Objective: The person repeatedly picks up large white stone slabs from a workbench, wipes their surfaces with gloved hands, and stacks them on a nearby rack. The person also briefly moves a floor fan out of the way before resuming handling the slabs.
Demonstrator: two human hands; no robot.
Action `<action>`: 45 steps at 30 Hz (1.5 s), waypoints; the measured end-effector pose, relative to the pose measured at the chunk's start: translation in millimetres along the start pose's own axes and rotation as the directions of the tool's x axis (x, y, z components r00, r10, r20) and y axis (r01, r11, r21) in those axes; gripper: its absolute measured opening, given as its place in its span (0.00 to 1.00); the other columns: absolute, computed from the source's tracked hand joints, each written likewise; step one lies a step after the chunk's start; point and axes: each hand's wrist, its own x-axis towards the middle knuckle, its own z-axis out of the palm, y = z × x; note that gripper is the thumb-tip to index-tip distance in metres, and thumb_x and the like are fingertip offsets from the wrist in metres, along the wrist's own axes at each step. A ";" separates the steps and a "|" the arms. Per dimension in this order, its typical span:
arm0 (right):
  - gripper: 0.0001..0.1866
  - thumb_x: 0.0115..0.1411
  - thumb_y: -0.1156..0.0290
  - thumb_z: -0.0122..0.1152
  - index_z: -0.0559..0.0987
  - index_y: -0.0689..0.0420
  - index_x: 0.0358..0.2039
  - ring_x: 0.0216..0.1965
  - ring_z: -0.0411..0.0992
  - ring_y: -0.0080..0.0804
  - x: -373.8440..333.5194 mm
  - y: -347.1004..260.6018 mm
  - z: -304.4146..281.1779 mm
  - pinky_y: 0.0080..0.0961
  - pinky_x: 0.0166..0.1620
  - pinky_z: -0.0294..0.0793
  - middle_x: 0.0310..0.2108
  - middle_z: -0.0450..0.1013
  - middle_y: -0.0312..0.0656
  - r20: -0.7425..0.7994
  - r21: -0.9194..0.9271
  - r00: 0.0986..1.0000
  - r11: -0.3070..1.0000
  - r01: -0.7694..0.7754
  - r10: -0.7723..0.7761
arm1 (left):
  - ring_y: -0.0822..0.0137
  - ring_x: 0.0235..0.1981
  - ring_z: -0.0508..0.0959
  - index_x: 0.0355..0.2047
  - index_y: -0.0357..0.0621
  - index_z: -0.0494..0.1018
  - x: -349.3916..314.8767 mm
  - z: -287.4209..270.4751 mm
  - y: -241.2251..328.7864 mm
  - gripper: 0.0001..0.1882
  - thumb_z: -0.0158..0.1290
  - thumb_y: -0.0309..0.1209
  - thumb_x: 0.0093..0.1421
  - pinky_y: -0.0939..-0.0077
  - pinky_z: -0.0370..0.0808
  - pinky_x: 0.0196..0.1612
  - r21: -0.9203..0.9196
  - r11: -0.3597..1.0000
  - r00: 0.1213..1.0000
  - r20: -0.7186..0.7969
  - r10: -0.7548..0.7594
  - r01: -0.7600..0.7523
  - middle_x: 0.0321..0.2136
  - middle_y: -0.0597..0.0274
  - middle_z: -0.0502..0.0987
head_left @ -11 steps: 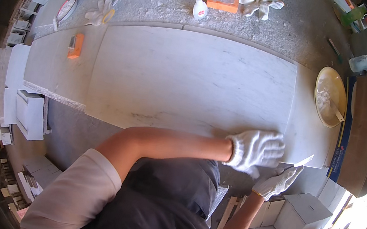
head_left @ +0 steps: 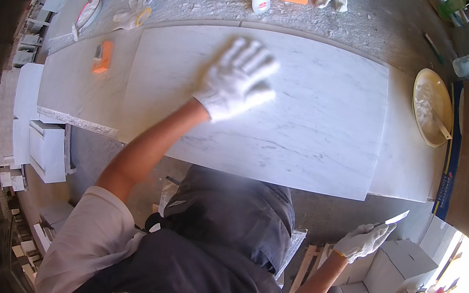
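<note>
The big white slab (head_left: pixel 313 110) with gray lines lies in the middle of the desk (head_left: pixel 201 5). The left hand (head_left: pixel 238 80), in a white glove, is spread wide over it; its fingers are blurry, so I can't tell how hard they press. A flat palm and a soft touch seem best here. The right hand (head_left: pixel 363 240) holds a scraper (head_left: pixel 397 217) off the near edge, a good place, since its blade could scratch the slab.
</note>
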 end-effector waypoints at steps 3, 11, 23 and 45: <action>0.28 0.70 0.58 0.53 0.65 0.59 0.66 0.27 0.59 0.12 -1.3 3.7 2.8 0.08 0.27 0.61 0.32 0.63 0.29 -0.010 0.060 1.000 0.998 0.027 -0.026 | 0.53 0.74 0.46 0.69 0.47 0.58 -36.5 1.8 -110.9 0.39 0.34 0.61 0.68 0.59 0.36 0.74 0.020 0.894 0.890 0.091 -0.447 0.447 0.71 0.52 0.54; 0.27 0.72 0.62 0.42 0.64 0.68 0.65 0.45 0.73 0.37 17.1 39.3 -12.1 0.28 0.47 0.75 0.52 0.71 0.51 0.353 -0.585 0.739 0.482 0.653 -0.573 | 0.51 0.71 0.53 0.67 0.48 0.61 -114.1 -3.6 -61.5 0.35 0.37 0.57 0.69 0.55 0.41 0.74 0.066 0.940 0.943 -0.038 -0.332 0.334 0.68 0.50 0.59; 0.28 0.71 0.56 0.49 0.68 0.61 0.65 0.38 0.61 0.24 -4.0 -14.6 50.2 0.19 0.35 0.57 0.47 0.66 0.40 0.291 -0.013 0.939 0.981 0.194 -0.182 | 0.62 0.74 0.44 0.70 0.58 0.53 -89.7 -18.2 33.6 0.37 0.23 0.63 0.69 0.58 0.33 0.75 0.040 0.999 0.992 0.122 0.026 -0.031 0.73 0.63 0.50; 0.27 0.71 0.52 0.48 0.73 0.57 0.62 0.20 0.54 0.12 -17.5 -38.3 71.9 0.11 0.22 0.51 0.49 0.77 0.35 0.376 -0.299 0.883 0.865 0.403 -0.282 | 0.59 0.62 0.68 0.56 0.54 0.73 -176.0 -50.4 98.6 0.25 0.52 0.51 0.63 0.53 0.57 0.71 -0.581 0.759 0.954 -0.138 0.265 -0.295 0.56 0.61 0.73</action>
